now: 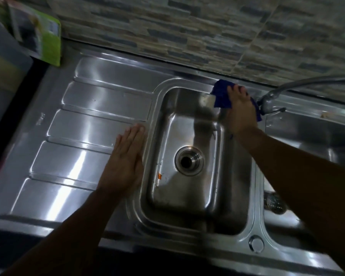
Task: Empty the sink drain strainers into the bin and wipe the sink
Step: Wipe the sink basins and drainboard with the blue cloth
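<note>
A stainless steel double sink fills the view. The left basin (195,198) has an open round drain (189,160) with no strainer in it, and a small orange scrap (159,176) lies on its floor. My right hand (240,112) presses a blue cloth (221,96) against the basin's far right rim, beside the tap. My left hand (126,162) lies flat, fingers together, on the ribbed draining board (78,140) at the basin's left edge. A dark strainer-like object (276,203) sits in the right basin (311,132), partly hidden by my right arm.
A curved metal tap (271,98) rises between the basins, its spout (307,81) reaching right. A green box (42,34) stands at the far left by the stone-pattern tiled wall (187,30). A small pale scrap (326,115) lies on the right basin's far rim.
</note>
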`<state>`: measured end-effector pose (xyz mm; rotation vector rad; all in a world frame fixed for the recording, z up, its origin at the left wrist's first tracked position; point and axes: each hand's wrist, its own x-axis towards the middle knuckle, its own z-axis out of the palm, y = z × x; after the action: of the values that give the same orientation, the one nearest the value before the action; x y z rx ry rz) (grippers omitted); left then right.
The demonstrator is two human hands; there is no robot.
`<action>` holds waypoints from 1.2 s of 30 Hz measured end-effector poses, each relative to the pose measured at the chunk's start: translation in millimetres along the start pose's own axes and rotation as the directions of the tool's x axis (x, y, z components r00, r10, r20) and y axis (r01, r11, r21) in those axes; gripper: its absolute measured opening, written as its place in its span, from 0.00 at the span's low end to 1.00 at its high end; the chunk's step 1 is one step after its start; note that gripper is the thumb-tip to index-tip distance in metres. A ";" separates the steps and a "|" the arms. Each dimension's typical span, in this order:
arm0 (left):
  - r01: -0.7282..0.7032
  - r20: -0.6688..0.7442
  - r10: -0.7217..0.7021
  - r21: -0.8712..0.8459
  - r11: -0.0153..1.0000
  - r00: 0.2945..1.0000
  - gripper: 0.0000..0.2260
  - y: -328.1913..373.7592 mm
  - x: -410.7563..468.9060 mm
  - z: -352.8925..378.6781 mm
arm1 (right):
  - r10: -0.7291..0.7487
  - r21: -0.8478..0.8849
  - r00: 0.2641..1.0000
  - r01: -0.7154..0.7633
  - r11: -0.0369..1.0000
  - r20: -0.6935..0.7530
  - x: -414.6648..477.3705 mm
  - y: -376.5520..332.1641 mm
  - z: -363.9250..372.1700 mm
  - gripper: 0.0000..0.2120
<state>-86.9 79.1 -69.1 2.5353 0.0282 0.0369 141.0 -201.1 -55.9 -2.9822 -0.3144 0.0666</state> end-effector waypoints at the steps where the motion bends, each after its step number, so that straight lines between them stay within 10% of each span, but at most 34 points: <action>1: 0.015 -0.015 -0.014 0.043 0.999 1.000 0.25 -3.7 -7.5 -3.8 | 0.007 -0.002 1.000 -0.007 1.000 0.002 4.4 -12.4 -1.4 0.35; 10: 0.114 -0.138 -0.076 0.285 0.952 0.987 0.25 -26.8 -69.6 -3.9 | -0.349 0.355 0.931 0.292 0.888 0.106 -23.5 -158.5 12.5 0.30; 21: 0.067 -0.106 -0.046 0.203 0.977 0.993 0.26 -30.4 -68.3 -10.0 | -0.645 0.713 0.748 0.368 0.597 0.154 -280.9 -134.5 33.2 0.27; 31: 0.091 -0.137 -0.054 0.274 0.957 0.989 0.24 -24.8 -68.7 -5.4 | -0.608 0.698 0.751 0.290 0.655 0.258 -306.0 6.0 -18.5 0.24; 36: 0.107 -0.104 -0.078 0.309 0.945 0.992 0.24 -19.0 -68.7 -5.8 | -0.670 0.721 0.729 0.389 0.573 0.139 -297.1 -51.8 13.7 0.21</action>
<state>-156.0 96.0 -76.6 2.8461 0.2042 0.1182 -160.7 -211.7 -53.2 -2.0209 -1.0203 0.5973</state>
